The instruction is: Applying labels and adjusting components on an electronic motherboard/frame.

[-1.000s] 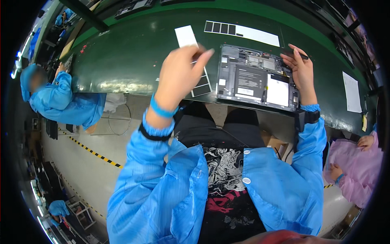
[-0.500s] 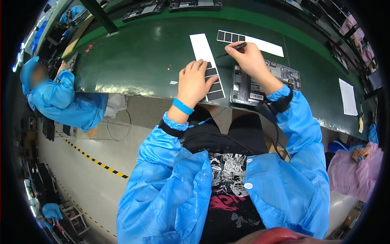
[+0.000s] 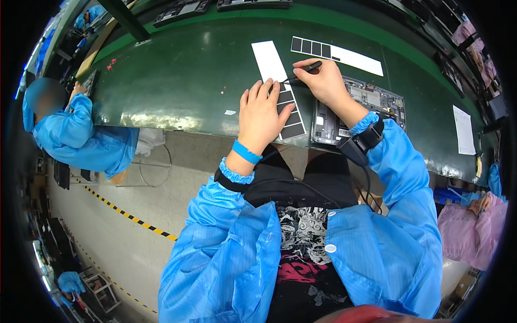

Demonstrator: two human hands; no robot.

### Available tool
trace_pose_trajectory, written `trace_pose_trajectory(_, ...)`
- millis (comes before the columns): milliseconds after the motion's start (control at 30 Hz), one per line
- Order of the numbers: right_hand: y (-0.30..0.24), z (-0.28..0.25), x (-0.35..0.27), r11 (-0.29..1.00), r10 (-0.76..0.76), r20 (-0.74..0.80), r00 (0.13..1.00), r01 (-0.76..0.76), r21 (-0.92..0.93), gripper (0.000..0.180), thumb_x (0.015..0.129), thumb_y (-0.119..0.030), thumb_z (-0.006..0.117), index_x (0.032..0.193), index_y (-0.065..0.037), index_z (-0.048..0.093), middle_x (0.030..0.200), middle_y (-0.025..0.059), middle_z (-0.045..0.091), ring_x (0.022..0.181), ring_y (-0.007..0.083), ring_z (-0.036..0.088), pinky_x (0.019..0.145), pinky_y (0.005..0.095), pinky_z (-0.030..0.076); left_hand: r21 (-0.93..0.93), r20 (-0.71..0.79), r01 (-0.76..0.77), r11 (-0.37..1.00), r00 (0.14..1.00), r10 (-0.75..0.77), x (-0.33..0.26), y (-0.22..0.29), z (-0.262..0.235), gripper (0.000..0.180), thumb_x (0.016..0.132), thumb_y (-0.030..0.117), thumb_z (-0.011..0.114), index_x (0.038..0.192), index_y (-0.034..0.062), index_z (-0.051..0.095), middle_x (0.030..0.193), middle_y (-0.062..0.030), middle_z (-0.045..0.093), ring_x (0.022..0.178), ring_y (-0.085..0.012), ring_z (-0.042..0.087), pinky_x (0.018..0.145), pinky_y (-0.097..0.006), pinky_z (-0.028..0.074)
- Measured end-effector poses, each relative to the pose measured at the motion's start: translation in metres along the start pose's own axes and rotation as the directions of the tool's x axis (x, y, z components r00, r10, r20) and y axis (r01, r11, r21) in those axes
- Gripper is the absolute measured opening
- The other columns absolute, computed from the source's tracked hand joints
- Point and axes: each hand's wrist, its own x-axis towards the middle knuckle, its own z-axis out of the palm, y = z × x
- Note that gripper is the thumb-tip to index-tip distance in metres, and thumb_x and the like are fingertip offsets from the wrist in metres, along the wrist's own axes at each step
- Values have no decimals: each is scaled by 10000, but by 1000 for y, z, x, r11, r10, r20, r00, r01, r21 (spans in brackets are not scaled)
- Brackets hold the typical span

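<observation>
The white strip with black pads [image 3: 272,62] lies partly under the worker's left hand [image 3: 261,116], laid flat with fingers spread, while the right hand [image 3: 326,83] pinches a black pen-shaped tool [image 3: 313,67], tip at the strip, and the opened device chassis [image 3: 377,97] sits just rightward on the green workbench [image 3: 172,81].

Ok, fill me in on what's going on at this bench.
A person's left hand rests on a white strip with black patches. The right hand grips a slim dark tool, its tip at the strip near the left fingertips; whether it touches is unclear. An opened electronic device lies to the right, partly hidden by the right arm, with a second patched strip beyond it.
</observation>
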Motion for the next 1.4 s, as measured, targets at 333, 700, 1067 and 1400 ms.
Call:
trace_pose_trajectory(333, -9, -37, -15, 794, 57, -95, 994, 13, 608, 182, 829, -113, 690, 970, 2, 682, 892, 106, 684, 817, 161, 655, 739, 247, 499, -18, 22, -40, 999, 999, 40, 3, 3, 2, 512, 831, 381, 622, 1208, 37, 575, 1272, -137, 531, 1205, -316, 461, 989, -429, 371)
trace_pose_trajectory(700, 30, -129, -64, 774, 386, -96, 918, -265, 575, 278, 887, -202, 645, 1058, 16, 624, 915, 98, 672, 820, 161, 677, 654, 219, 502, -562, 0, -188, 806, 974, 227, 23, 85, -15, 349, 845, 216, 639, 1109, -8, 602, 1216, -179, 561, 1118, -349, 535, 953, -395, 425)
trace_pose_trajectory(1067, 39, -121, -64, 724, 366, -111, 924, -208, 658, 202, 883, -121, 638, 1003, 40, 617, 918, 120, 656, 807, 191, 675, 730, 263, 555, -466, 4, -202, 861, 973, 231, 17, 106, 13, 378, 822, 190, 644, 1122, -33, 589, 1201, -184, 575, 1145, -342, 522, 977, -422, 401)
trace_pose_trajectory(1400, 40, -119, -62, 738, 372, -128, 919, -210, 641, 197, 881, -108, 641, 1002, 45, 615, 917, 123, 649, 823, 199, 672, 735, 267, 560, -483, 33, -172, 858, 976, 214, 22, 108, 11, 411, 812, 218, 658, 1136, -22, 578, 1202, -169, 556, 1076, -340, 536, 929, -427, 414)
